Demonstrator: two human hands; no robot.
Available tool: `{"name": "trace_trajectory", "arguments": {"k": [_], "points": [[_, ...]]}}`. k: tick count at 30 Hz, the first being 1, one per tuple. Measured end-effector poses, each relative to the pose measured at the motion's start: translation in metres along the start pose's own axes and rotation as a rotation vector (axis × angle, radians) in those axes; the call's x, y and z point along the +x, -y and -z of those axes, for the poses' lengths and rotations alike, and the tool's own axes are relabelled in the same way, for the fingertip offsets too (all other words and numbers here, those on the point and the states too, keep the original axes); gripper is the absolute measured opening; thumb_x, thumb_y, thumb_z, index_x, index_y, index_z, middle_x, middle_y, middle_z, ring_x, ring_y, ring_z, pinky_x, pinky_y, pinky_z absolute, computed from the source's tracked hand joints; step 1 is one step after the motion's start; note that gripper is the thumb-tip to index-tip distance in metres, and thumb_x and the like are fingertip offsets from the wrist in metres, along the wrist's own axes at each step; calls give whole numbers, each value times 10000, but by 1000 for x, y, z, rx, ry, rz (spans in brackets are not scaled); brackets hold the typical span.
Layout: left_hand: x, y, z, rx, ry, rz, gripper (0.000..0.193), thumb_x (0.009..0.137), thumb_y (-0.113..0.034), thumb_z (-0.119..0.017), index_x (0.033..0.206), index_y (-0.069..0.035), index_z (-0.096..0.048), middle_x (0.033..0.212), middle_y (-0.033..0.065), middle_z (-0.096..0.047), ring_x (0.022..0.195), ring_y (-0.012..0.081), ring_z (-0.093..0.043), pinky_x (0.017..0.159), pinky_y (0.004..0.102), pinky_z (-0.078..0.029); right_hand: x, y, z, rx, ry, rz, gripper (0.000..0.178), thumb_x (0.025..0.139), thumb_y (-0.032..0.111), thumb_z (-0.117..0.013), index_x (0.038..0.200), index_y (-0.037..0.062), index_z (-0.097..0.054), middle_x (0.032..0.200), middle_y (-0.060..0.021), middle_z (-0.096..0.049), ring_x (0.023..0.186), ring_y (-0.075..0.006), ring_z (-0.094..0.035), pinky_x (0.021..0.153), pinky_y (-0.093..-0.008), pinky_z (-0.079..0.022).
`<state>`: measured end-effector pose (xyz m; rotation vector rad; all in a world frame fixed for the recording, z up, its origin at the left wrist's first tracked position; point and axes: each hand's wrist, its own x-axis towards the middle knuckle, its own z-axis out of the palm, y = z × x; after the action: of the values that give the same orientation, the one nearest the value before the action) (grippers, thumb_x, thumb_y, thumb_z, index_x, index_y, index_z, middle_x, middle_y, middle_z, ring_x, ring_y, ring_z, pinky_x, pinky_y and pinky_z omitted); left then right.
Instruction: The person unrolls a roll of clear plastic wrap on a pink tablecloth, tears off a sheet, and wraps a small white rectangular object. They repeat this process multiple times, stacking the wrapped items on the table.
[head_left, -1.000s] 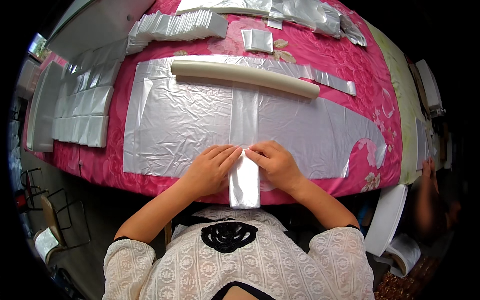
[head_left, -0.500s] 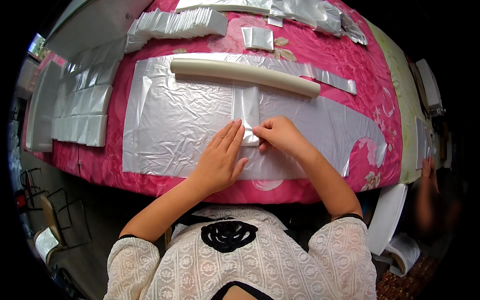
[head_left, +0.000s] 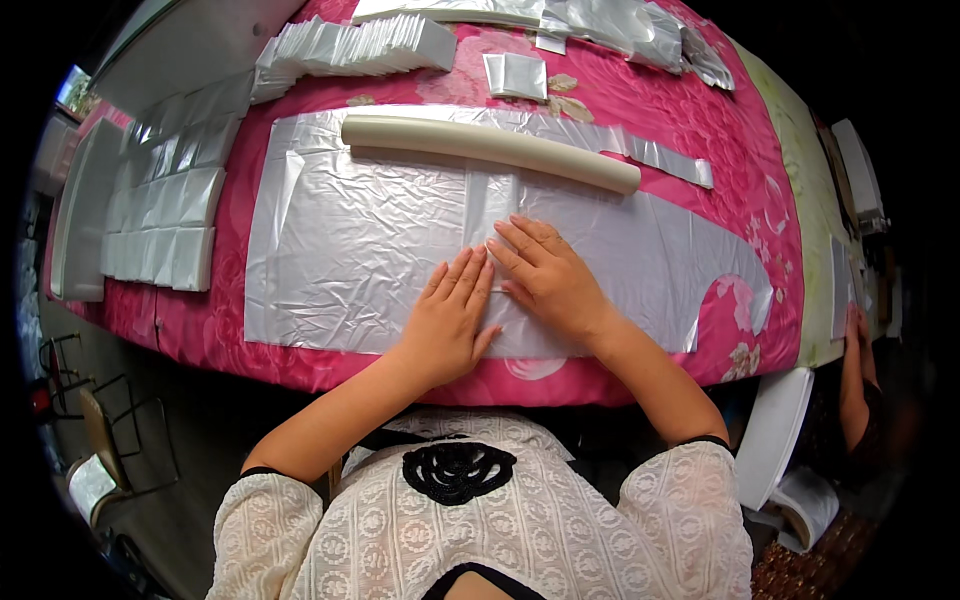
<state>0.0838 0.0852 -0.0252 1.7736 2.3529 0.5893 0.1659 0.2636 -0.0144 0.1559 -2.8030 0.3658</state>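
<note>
A narrow strip of folded, shiny plastic film (head_left: pixel 492 195) lies on a wide silvery plastic sheet (head_left: pixel 350 240). My left hand (head_left: pixel 447 312) rests flat at the near end of the strip, its fingers stretched out. Beside it, my right hand (head_left: pixel 553 278) lies flat with fingers spread over the strip's near part, the fingertips of both hands almost meeting. Between them they hide the strip's near end. Across its far end lies a long cream-coloured tube (head_left: pixel 490 148), angled slightly down to the right.
Rows of folded film packets (head_left: pixel 165 225) stand on the left, and a fanned stack of packets (head_left: pixel 355 45) lies at the back. Two small packets (head_left: pixel 516 76) sit beyond the tube. Everything rests on a pink flowered cloth (head_left: pixel 680 115). Another person's arm (head_left: pixel 854 385) shows at far right.
My right hand has let go of the strip's near edge, opened and moved slightly forward, flattening onto it. The strip's near end is now folded away or covered. My left hand has barely shifted.
</note>
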Motion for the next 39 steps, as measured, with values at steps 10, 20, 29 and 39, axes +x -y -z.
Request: {"name": "trace_trajectory", "arguments": {"k": [10,20,29,39], "points": [[9,26,3,23,-255,-225,169,729,-64,-542,869,18,-590,1030,118,-613,997,249,-587,832,333,-487,12,-21,7,214,46,6,410,730,114,-618,1118,-7,-562,1221,-145,-529,1158,-285,-475,1017,-396,-333],[-8,12,31,-257,-172,-396,319,647,-101,-701,934,-30,-581,1119,110,-594,1010,251,-587,835,356,-494,-14,0,1,269,-68,147,304,657,17,-607,960,36,-632,979,-74,-637,887,-244,-588,779,-356,-476],[-15,16,14,-212,-141,-213,468,716,-99,-634,1156,8,-515,961,111,-628,874,259,-605,754,359,-478,-26,7,4,451,-40,-28,227,710,38,-604,927,72,-662,887,-63,-646,795,-236,-593,694,-326,-480],[23,18,24,-720,-67,565,661,757,-118,-673,1297,88,-351,758,162,-661,683,239,-659,640,301,-498,16,3,20,696,287,-832,253,820,223,-608,807,-24,-665,622,-63,-623,549,-102,-573,533,-254,-438]]}}
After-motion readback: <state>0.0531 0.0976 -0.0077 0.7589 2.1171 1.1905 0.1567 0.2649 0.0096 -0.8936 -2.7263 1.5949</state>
